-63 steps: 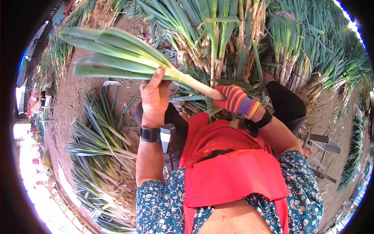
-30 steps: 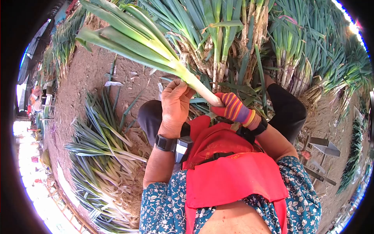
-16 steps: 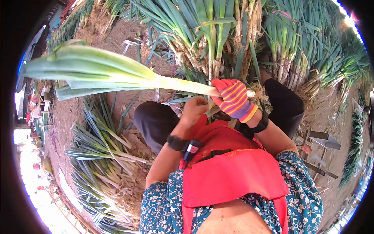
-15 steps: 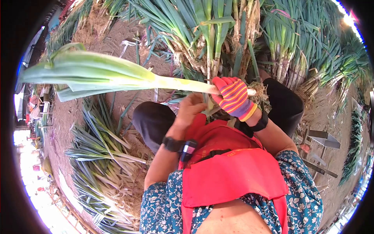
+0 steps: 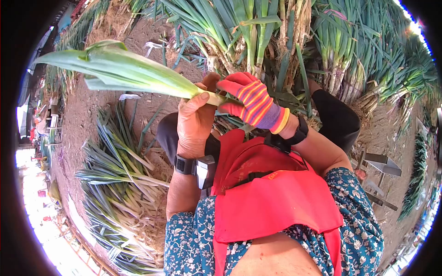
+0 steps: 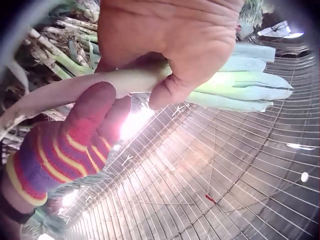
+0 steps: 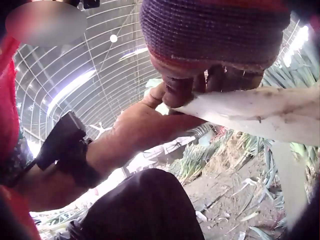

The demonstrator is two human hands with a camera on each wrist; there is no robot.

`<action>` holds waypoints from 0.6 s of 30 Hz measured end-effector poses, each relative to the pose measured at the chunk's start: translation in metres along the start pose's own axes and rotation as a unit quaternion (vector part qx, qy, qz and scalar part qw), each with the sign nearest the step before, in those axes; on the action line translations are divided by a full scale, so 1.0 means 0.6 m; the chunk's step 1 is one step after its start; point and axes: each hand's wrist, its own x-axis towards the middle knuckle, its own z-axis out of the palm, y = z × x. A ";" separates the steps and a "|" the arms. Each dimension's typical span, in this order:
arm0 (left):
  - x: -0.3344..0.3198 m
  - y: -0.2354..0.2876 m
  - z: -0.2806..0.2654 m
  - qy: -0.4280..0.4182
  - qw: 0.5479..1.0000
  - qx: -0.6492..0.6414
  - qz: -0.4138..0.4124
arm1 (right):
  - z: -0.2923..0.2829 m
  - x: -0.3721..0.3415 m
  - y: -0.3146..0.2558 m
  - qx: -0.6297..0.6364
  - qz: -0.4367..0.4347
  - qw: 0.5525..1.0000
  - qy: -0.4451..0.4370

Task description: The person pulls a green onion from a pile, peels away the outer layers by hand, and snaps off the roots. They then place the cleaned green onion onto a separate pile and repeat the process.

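A single leek (image 5: 133, 69) is held up in front of the body, its broad green leaves pointing left in the head view. My bare left hand (image 5: 195, 122) grips it where the leaves meet the pale stalk, thumb on top. My right hand (image 5: 258, 103), in a striped red, yellow and purple glove, pinches the stalk just beside the left hand. The left wrist view shows the gloved fingertips (image 6: 100, 97) against the pale stalk (image 6: 60, 92). In the right wrist view, the gloved fingers curl at the pointed end of a whitish layer (image 7: 260, 110), hiding part of it.
A pile of leeks (image 5: 124, 184) lies on the dirt ground at the left. Upright bundles (image 5: 340, 50) crowd the front and right. A metal stand (image 5: 384, 165) is at the right, past the bent knee. Dark-trousered knees (image 5: 338, 122) flank the red apron (image 5: 276, 202).
My left hand has risen from beside the stalk and taken hold below the leaves. My right hand has slid from the lower stalk up and left to meet it.
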 end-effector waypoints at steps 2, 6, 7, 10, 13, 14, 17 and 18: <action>0.001 0.011 -0.005 -0.004 0.999 0.047 -0.022 | -0.001 0.012 -0.009 0.008 -0.020 0.999 -0.031; 0.002 0.005 0.009 -0.008 1.000 0.005 -0.012 | 0.000 0.023 -0.011 0.021 0.006 0.998 -0.051; 0.002 0.003 0.006 -0.008 1.000 0.004 -0.014 | -0.002 0.024 -0.005 0.036 -0.010 0.997 -0.060; 0.005 -0.002 -0.007 0.012 0.999 -0.009 -0.032 | 0.010 0.018 -0.002 0.035 -0.091 0.995 0.005; 0.010 -0.010 -0.009 0.002 1.000 -0.004 -0.015 | 0.014 0.011 0.005 0.078 -0.006 0.997 -0.021; 0.012 -0.010 -0.009 0.000 1.000 0.001 -0.012 | 0.016 0.009 0.007 0.085 0.045 0.995 -0.025; 0.012 -0.007 -0.012 -0.002 1.000 0.006 -0.005 | 0.019 0.003 0.025 0.047 0.054 0.997 0.017; 0.012 -0.006 -0.013 -0.005 1.000 0.004 -0.004 | 0.014 0.000 0.033 -0.024 0.045 0.998 0.030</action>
